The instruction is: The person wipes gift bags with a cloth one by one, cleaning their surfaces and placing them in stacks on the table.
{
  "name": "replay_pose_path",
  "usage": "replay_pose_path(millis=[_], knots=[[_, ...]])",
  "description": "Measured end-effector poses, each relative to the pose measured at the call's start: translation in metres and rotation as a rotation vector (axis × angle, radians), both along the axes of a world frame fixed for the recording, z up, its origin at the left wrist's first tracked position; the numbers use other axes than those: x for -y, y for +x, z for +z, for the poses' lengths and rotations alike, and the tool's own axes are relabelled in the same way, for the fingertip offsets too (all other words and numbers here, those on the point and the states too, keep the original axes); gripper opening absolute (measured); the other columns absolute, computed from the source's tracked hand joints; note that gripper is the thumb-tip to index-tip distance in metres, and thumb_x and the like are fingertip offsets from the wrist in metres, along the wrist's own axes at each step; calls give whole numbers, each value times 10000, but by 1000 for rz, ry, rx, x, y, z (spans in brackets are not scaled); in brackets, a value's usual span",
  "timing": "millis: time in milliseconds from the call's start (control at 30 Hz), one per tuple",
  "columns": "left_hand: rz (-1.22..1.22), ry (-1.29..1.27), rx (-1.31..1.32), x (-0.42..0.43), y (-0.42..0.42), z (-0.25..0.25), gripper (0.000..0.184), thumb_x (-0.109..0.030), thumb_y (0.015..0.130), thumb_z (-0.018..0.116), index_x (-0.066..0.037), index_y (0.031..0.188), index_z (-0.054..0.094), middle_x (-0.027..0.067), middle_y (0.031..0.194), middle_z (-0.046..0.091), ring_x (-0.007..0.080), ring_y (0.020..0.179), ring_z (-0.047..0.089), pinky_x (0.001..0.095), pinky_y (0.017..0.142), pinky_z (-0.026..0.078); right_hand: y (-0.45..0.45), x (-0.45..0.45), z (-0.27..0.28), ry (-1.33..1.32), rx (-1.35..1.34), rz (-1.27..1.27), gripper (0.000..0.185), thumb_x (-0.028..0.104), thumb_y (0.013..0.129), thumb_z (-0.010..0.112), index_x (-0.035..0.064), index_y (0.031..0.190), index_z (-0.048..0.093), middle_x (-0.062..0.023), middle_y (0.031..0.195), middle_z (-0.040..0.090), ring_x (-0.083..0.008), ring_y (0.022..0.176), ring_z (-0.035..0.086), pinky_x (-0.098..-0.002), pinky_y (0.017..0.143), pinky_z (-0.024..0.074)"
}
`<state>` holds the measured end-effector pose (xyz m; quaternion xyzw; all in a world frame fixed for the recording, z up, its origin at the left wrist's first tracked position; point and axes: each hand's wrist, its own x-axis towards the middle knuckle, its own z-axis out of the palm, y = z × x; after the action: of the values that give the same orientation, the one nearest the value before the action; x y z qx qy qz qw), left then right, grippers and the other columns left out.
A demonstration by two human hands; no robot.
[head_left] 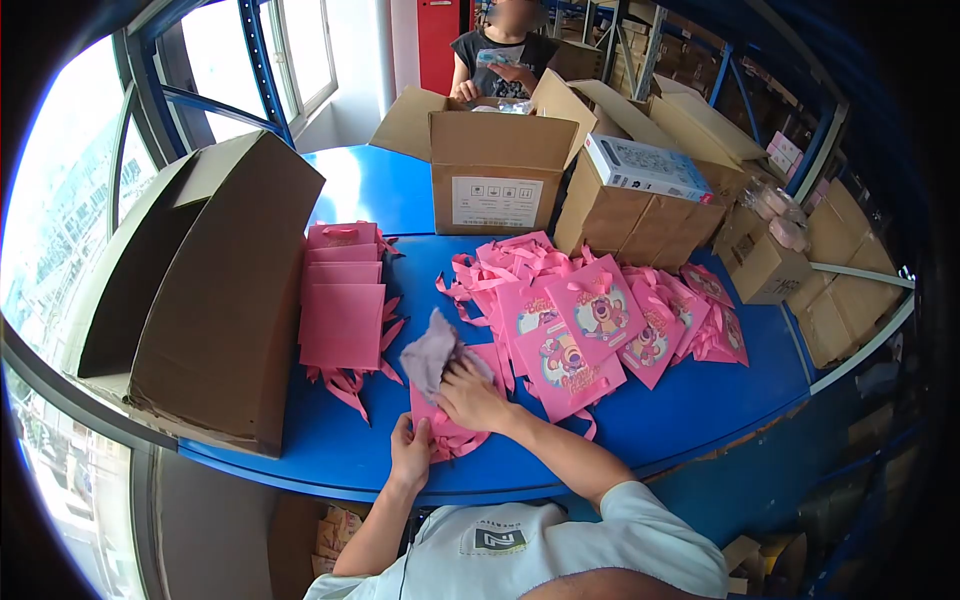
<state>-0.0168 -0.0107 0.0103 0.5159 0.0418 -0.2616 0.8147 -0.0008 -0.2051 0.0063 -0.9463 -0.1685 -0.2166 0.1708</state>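
Observation:
A pink paper gift bag (484, 357) lies flat on the blue table in front of me. My left hand (410, 452) grips its near left edge, with the thumb on top and pink ribbon beside it. My right hand (470, 398) presses a greyish-purple cloth (430, 358) onto the bag, and part of the cloth is hidden under the fingers. Left of my hands is a neat overlapping row of plain-side-up pink bags (341, 328). To the right lies a loose heap of pink bags (598, 308) with a printed bear and ribbon handles.
A tall open carton (230, 290) stands on the left of the blue table (665, 425). Behind the bags are an open carton (495, 165) and another with a white box (645, 168) on it. Across the table a person (500, 55) holds a small packet.

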Motion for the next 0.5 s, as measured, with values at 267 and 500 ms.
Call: replay_pose_path(millis=[267,500], knots=[[-99,101,26,-4,8,-2,225,-127,1122,539,-19,1317,570,113,1045,701,142,807,681,245,700,591,-36,10,19,250,-198,268,241,231,987,638,16,1067,712,-177,1208,706,-366,1118,619,-494,1157,396],[-119,108,53,-4,6,-1,262,-119,1123,526,-4,1355,561,140,1091,694,160,836,679,258,724,600,18,-3,9,-175,228,-328,280,279,995,609,43,1092,726,-142,1120,746,-389,1159,645,-514,1172,376]])
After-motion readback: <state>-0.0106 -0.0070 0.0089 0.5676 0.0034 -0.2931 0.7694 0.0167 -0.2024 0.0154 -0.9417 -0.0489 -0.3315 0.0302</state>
